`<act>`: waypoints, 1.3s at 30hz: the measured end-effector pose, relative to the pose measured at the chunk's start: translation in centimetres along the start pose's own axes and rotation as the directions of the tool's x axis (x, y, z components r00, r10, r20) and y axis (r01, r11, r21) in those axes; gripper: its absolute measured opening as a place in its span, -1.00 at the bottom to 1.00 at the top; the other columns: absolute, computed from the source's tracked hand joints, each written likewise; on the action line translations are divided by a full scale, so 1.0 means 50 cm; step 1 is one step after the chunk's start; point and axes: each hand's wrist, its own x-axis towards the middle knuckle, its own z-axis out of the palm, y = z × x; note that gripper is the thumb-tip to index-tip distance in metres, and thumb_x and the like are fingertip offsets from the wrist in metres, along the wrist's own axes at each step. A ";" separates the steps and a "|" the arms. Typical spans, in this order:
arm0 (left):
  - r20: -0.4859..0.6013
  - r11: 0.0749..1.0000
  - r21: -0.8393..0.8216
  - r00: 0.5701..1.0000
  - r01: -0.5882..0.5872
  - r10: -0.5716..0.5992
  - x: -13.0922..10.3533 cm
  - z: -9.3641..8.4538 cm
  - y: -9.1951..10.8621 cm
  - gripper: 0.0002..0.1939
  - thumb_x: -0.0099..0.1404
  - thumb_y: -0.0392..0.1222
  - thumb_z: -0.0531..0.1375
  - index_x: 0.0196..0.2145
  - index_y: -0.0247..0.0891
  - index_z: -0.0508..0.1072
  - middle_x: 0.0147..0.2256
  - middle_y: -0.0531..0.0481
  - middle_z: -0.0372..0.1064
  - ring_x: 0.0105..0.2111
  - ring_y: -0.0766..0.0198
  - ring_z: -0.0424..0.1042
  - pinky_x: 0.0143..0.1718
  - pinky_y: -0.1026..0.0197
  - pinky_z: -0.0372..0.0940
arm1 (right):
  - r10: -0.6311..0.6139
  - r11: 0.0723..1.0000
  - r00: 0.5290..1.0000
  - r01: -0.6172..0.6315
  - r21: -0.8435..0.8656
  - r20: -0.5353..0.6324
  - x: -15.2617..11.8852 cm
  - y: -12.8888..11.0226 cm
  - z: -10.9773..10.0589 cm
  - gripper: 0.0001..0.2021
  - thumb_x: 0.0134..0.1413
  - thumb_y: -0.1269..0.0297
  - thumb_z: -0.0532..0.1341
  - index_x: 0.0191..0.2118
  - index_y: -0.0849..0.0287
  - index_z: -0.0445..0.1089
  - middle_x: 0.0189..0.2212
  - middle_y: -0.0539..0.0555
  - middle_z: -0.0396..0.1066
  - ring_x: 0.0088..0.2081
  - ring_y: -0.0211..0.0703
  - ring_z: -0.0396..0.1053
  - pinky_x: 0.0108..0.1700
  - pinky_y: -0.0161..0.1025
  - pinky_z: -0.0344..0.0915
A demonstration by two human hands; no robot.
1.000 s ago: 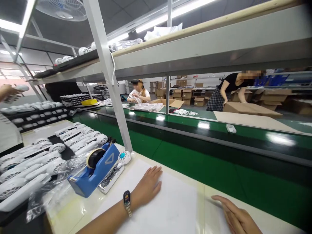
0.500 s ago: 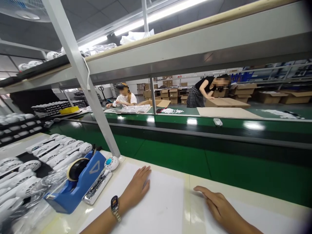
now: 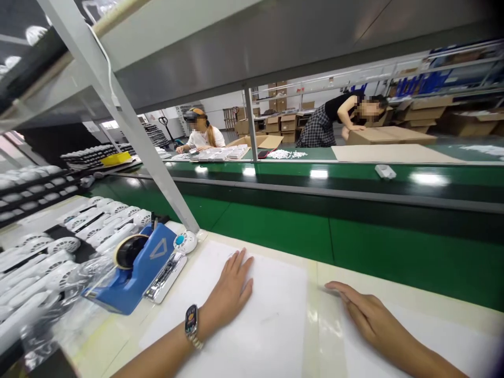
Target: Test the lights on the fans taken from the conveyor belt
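My left hand (image 3: 230, 291) lies palm down on a white sheet (image 3: 271, 336) on the bench, its fingers spread and holding nothing. A watch is on that wrist. At the right, my right hand (image 3: 364, 315) is on edge with its fingers stretched out, nothing in it, close to the taped seam beside a second white sheet (image 3: 452, 336). Left of my left hand stand a blue tape dispenser (image 3: 147, 265), an opened white device with metallic parts (image 3: 167, 277) and a white round-headed device with a teal centre (image 3: 185, 242).
Rows of white devices (image 3: 92, 226) and clear plastic bags cover the left side. A slanted metal post (image 3: 145, 152) rises behind the dispenser, under an overhead shelf. Beyond the green conveyor (image 3: 275, 220), two people work near cardboard boxes (image 3: 394, 135).
The view has tilted down and shifted left, so the shelf sits higher in the frame. The fingers of my left hand are spread slightly wider. Across the conveyor, the seated person's hands have lowered.
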 end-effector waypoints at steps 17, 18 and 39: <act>0.065 0.980 0.148 0.990 -0.135 0.126 0.000 -0.018 0.010 -0.48 0.34 0.01 -0.15 0.19 -0.24 0.00 0.25 -0.16 -0.21 0.24 0.01 -0.25 0.18 -0.14 -0.15 | 0.038 0.997 0.998 -0.042 0.070 0.053 -0.002 0.014 -0.013 -0.67 0.23 0.22 -0.10 0.01 0.13 0.23 -0.73 -0.15 -0.08 -0.70 -0.26 -0.01 -0.64 -0.30 -0.02; 0.040 0.976 0.164 0.989 -0.145 0.140 -0.001 -0.019 0.012 -0.48 0.34 0.02 -0.13 0.20 -0.21 -0.01 0.26 -0.15 -0.24 0.24 -0.01 -0.29 0.18 -0.17 -0.18 | 0.049 0.995 0.997 -0.053 0.079 0.057 -0.002 0.014 -0.013 -0.67 0.23 0.22 -0.10 0.01 0.14 0.24 -0.73 -0.15 -0.09 -0.70 -0.26 -0.02 -0.64 -0.30 -0.03; -0.043 0.975 0.173 0.988 -0.142 0.151 -0.011 -0.008 0.026 -0.31 0.24 0.24 -0.13 0.23 -0.09 -0.13 0.28 -0.12 -0.37 0.24 -0.16 -0.41 0.11 -0.34 -0.39 | 0.094 0.968 0.982 -0.128 0.214 0.162 -0.007 0.039 -0.020 -0.67 0.25 0.18 -0.13 0.03 0.12 0.18 -0.76 -0.13 0.08 -0.71 -0.22 0.16 -0.63 -0.32 0.11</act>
